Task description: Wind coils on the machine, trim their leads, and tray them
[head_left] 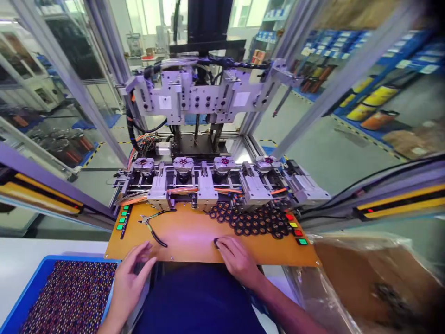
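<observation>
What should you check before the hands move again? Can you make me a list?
1. Right hand on a black ring: ok, fingertips touch it; grip cannot tell.
2. Left hand free: cannot tell, fingers curled at the board's edge.
3. Pile of black rings within reach: ok, just beyond the right hand.
4. Pliers out of the way: ok, lying apart from both hands.
5. Four machine holders loaded: ok, each holds a wound part.

An orange table (pixel 194 234) sits in front of the machine. On it lies a pile of black rings (pixel 255 220) at the far right, a pair of pliers (pixel 153 225) to the left, and one lone ring (pixel 216 242) near the front edge.
</observation>
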{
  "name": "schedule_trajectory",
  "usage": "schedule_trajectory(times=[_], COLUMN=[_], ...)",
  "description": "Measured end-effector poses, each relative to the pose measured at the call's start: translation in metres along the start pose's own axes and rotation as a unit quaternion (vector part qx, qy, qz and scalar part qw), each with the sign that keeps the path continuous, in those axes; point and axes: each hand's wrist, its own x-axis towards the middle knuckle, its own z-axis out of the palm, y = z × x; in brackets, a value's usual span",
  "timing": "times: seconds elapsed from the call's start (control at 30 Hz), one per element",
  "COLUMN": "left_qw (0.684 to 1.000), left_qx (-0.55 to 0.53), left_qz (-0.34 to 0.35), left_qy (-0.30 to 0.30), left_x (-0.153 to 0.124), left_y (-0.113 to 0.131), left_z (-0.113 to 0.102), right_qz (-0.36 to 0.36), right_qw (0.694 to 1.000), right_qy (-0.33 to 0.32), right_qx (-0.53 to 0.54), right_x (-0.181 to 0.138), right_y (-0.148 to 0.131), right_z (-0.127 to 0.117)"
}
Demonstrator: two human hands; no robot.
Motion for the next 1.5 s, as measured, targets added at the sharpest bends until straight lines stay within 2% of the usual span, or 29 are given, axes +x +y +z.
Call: schedule_trajectory(times=[0.1, 0.17, 0.23, 0.33, 0.47, 0.6, 0.77, 0.87, 0.97, 1.07, 1.2, 1.3, 1.4, 1.5], left_qw=[0.995, 0.991, 0.991, 0.993, 0.994, 0.994, 0.991, 0.991, 0.991, 0.99, 0.99, 0.988, 0.984, 0.974], left_qx=[-0.015, -0.021, -0.019, -0.004, 0.005, -0.006, -0.02, -0.02, -0.024, -0.035, -0.049, -0.063, -0.083, -0.122], left_qz=[-0.101, -0.13, -0.13, -0.098, -0.077, -0.102, -0.134, -0.133, -0.135, -0.136, -0.135, -0.14, -0.159, -0.19], left_qy=[-0.002, -0.016, -0.034, -0.063, -0.08, -0.041, -0.02, -0.011, -0.007, -0.011, -0.004, 0.004, 0.017, 0.023], left_x=[-0.017, -0.021, -0.018, -0.004, 0.006, -0.006, -0.024, -0.027, -0.025, -0.023, -0.021, -0.024, -0.03, -0.036], left_y=[-0.042, -0.054, -0.052, -0.035, -0.021, -0.026, -0.034, -0.033, -0.031, -0.025, -0.016, -0.013, -0.016, -0.022], left_z=[0.002, 0.005, 0.01, 0.016, 0.015, 0.015, 0.018, 0.016, 0.014, 0.017, 0.021, 0.02, 0.017, 0.017], right_qz=[0.014, 0.02, 0.03, 0.056, 0.082, 0.067, 0.079, 0.097, 0.079, 0.038, -0.02, -0.019, 0.008, 0.019], right_qw=[0.998, 0.995, 0.993, 0.988, 0.983, 0.986, 0.986, 0.985, 0.99, 0.995, 0.991, 0.987, 0.984, 0.98], right_qy=[-0.005, -0.018, -0.033, -0.047, -0.049, -0.045, -0.053, -0.063, -0.071, -0.089, -0.131, -0.156, -0.171, -0.188], right_qx=[-0.066, -0.092, -0.112, -0.137, -0.157, -0.144, -0.137, -0.129, -0.089, -0.026, 0.034, 0.043, 0.04, 0.056], right_x=[-0.038, -0.046, -0.044, -0.036, -0.031, -0.031, -0.021, -0.014, -0.004, 0.019, 0.064, 0.088, 0.094, 0.084], right_y=[0.015, 0.019, 0.024, 0.038, 0.046, 0.033, 0.027, 0.026, 0.015, -0.004, -0.032, -0.046, -0.048, -0.044], right_z=[0.001, 0.002, 0.005, 0.011, 0.012, 0.012, 0.028, 0.034, 0.038, 0.056, 0.104, 0.132, 0.14, 0.13])
